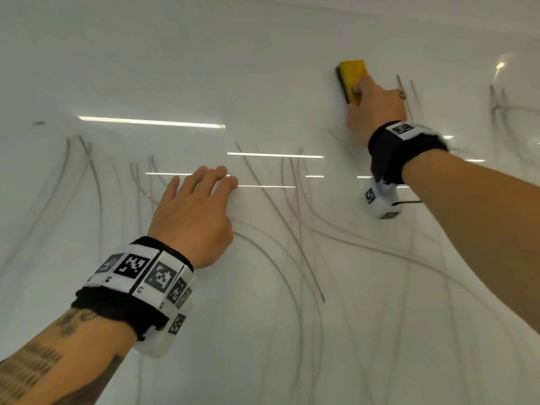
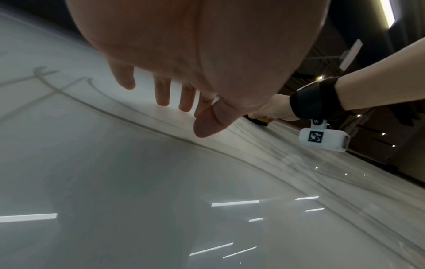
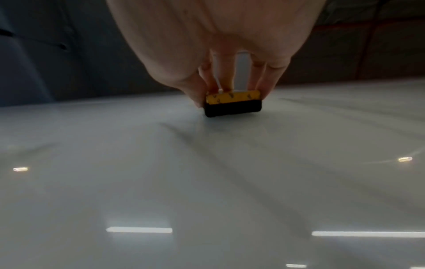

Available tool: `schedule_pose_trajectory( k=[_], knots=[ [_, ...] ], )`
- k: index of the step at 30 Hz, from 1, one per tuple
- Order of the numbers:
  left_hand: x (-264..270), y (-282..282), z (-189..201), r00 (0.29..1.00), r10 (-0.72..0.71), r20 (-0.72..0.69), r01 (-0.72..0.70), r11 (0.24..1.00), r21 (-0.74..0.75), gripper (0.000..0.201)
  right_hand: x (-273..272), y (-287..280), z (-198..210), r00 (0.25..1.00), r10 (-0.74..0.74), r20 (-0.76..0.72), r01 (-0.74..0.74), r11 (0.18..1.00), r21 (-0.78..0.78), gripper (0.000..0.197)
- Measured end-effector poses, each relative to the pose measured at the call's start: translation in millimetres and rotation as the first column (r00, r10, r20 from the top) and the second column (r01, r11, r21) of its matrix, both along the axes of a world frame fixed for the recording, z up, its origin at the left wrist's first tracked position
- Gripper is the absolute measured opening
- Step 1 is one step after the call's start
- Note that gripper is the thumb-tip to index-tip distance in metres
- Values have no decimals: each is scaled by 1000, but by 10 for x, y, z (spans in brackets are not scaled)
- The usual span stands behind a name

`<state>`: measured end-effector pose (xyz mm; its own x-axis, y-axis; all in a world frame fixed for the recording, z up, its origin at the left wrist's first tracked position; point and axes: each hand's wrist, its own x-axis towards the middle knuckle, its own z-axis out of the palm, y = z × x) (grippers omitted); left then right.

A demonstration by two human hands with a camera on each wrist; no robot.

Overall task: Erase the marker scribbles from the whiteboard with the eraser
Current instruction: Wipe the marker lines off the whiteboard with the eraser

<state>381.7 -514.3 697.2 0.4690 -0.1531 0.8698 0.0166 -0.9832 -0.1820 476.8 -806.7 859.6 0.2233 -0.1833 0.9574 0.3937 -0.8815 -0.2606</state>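
The right hand (image 1: 377, 103) grips the yellow-backed, black-felt block eraser (image 1: 350, 80), pressed high on the glossy whiteboard (image 1: 175, 68) with its long axis roughly upright, while most grey marker scribbles (image 1: 292, 229) lie below it, nearer the flat, released left hand (image 1: 193, 211).
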Motion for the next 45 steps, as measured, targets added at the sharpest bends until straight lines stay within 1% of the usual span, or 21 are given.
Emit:
schedule_pose_trajectory(
  k=[2, 4, 6, 7, 9, 11, 13, 15, 17, 19, 22, 24, 25, 26, 28, 30, 31, 34, 37, 42, 45],
  knots=[
    [3, -35, 10, 1000, 9, 7, -9, 1000, -4, 64, -35, 282, -235, 997, 80, 15, -77, 986, -150, 51],
    [9, -73, 23, 1000, 26, 7, -26, 1000, -2, 62, -69, 453, -548, 985, 166, 44, -134, 902, -410, 55],
    [-11, -99, 46, 999, 50, 8, -50, 999, -1, 60, -32, 341, -659, 965, 223, 141, -94, 790, -606, 51],
    [-23, -117, 59, 998, 61, 4, -61, 998, 0, 59, 2, 181, -581, 958, 217, 187, -55, 780, -624, 47],
    [-63, -143, 82, 997, 79, -1, -79, 997, -22, 57, 73, -187, -297, 981, 101, 166, -12, 883, -470, 46],
    [-113, -198, 110, 995, 96, 10, -96, 995, -31, 55, 129, -684, -36, 997, -15, 70, 28, 982, -187, 44],
    [-131, -358, 132, 993, 99, 58, -100, 995, 21, 55, 220, -1089, 111, 998, -55, 16, 54, 998, 39, 39],
    [-110, -647, 177, 994, 41, 102, -55, 989, 137, 55, 304, -1197, 152, 999, -50, -13, 51, 995, 88, 40],
    [-77, -1047, 245, 993, -26, 111, -1, 971, 239, 55, 351, -1070, 92, 1000, -8, 0, 8, 1000, 27, 47],
    [7, -1484, 289, 995, -63, 82, 40, 964, 261, 52, 356, -916, -88, 997, 77, 23, -73, 985, -156, 55],
    [222, -2025, 292, 997, -57, 45, 44, 964, 261, 49, 360, -963, -547, 974, 202, 104, -106, 809, -578, 49],
    [350, -2232, 285, 999, -28, 43, 17, 969, 247, 51, 364, -1231, -616, 939, 256, 228, -18, 700, -713, 39],
    [405, -2287, 282, 999, -18, 42, 9, 975, 222, 53, 414, -1395, -505, 929, 237, 285, 33, 713, -700, 39],
    [446, -2320, 275, 999, -10, 37, 3, 981, 194, 54, 458, -1558, -353, 935, 178, 305, 55, 780, -623, 43],
    [505, -2365, 261, 999, -11, 34, 6, 989, 150, 56, 486, -1937, -18, 977, 19, 213, 58, 935, -351, 47],
    [538, -2383, 248, 999, -18, 36, 13, 993, 121, 54, 513, -2195, 236, 995, -40, 91, 49, 993, -106, 39],
    [541, -2389, 249, 999, -24, 39, 20, 994, 109, 53, 527, -2202, 297, 997, -34, 72, 39, 997, -71, 36],
    [540, -2432, 262, 998, -32, 53, 27, 996, 87, 48, 548, -1858, 220, 993, 39, 114, -9, 966, -258, 40],
    [545, -2463, 260, 998, -11, 58, 7, 997, 75, 47, 504, -1680, 76, 981, 137, 137, -48, 857, -514, 44],
    [570, -2487, 212, 998, 17, 54, -20, 998, 63, 50, 374, -1918, 547, 992, 66, 112, -36, 967, -252, 48],
    [586, -2477, 156, 999, 6, 52, -8, 999, 40, 52, 339, -1633, 297, 988, 111, 111, -55, 908, -414, 54]
  ],
)
